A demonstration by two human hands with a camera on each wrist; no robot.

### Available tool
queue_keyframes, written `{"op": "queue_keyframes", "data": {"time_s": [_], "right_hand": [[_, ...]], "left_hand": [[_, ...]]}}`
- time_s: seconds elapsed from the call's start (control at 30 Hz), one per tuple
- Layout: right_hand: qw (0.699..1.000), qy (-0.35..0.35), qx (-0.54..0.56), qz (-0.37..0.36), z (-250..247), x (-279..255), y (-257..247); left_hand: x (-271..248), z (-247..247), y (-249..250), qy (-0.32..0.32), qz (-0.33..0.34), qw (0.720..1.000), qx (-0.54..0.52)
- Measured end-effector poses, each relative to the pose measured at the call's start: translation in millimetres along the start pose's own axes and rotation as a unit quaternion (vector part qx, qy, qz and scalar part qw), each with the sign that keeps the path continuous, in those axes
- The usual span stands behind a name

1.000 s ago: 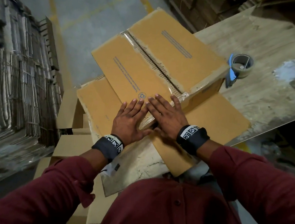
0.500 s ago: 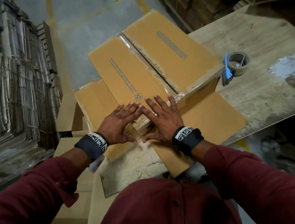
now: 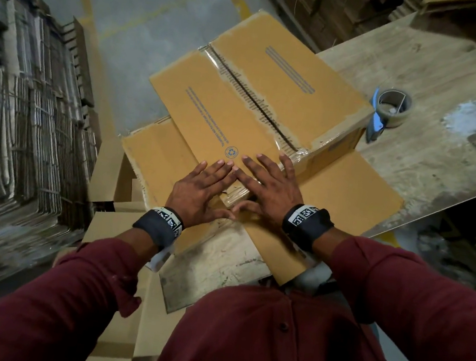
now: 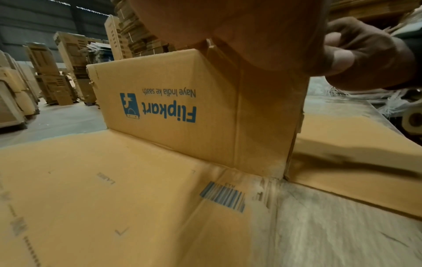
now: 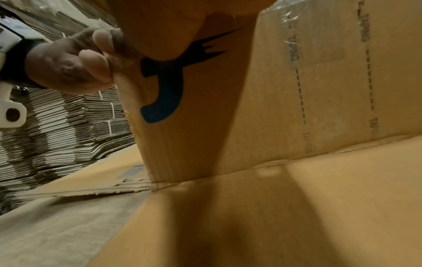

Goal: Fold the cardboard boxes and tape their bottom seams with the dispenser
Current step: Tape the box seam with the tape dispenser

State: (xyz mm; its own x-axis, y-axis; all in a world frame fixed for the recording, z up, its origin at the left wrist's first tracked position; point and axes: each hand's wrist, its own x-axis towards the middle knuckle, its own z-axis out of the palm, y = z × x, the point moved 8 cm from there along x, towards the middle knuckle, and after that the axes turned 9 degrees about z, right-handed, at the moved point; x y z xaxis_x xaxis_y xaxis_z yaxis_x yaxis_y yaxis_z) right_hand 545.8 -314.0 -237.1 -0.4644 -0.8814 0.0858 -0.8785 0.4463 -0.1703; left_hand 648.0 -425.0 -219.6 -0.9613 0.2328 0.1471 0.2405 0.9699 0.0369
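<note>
- Head view: box (image 3: 239, 114) sits upside down on table (image 3: 442, 163) w/ seam up, already taped.
- Left hand (image 3: 199, 190) & right hand (image 3: 271, 190) lie flat, fingers straight, at near corner, prob. smoothing tape end.
- Dispenser (image 3: 389, 112) is parked beside box, within reach.

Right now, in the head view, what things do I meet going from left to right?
Stacks of flattened cardboard → left hand → right hand → tape dispenser.
</note>
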Motion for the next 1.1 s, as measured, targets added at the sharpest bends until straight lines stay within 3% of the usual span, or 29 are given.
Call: {"op": "queue_keyframes", "data": {"time_s": [0.13,0.43,0.83,0.93,1.0,1.03,1.1], "right_hand": [[0.999,0.042,-0.011,-0.026,2.6,-1.8,1.4],[0.996,0.076,0.018,-0.037,-3.6,-6.4,-0.2],[0.999,0.032,-0.01,-0.027,-0.9,-4.8,1.4],[0.998,0.044,0.017,-0.041,-13.4,-5.8,2.9],[0.995,0.077,0.059,-0.033,-33.1,-5.9,19.7],[0.992,0.097,0.075,-0.008,-45.7,-4.5,36.3],[0.984,0.12,0.098,0.086,-70.0,4.1,84.6]], "left_hand": [[-2.9,6.6,2.5,-0.005,0.001,1.0,0.001],[-5.4,16.4,16.9,-0.029,-0.068,0.997,-0.003],[-1.4,14.4,15.1,-0.03,-0.085,0.996,-0.027],[-1.1,5.9,14.9,0.021,-0.113,0.989,-0.092],[-1.4,-4.7,8.9,0.08,-0.199,0.965,-0.151],[-3.0,-12.1,4.2,0.116,-0.272,0.937,-0.188],[-9.6,-20.9,-1.9,0.182,-0.423,0.841,-0.283]]}}
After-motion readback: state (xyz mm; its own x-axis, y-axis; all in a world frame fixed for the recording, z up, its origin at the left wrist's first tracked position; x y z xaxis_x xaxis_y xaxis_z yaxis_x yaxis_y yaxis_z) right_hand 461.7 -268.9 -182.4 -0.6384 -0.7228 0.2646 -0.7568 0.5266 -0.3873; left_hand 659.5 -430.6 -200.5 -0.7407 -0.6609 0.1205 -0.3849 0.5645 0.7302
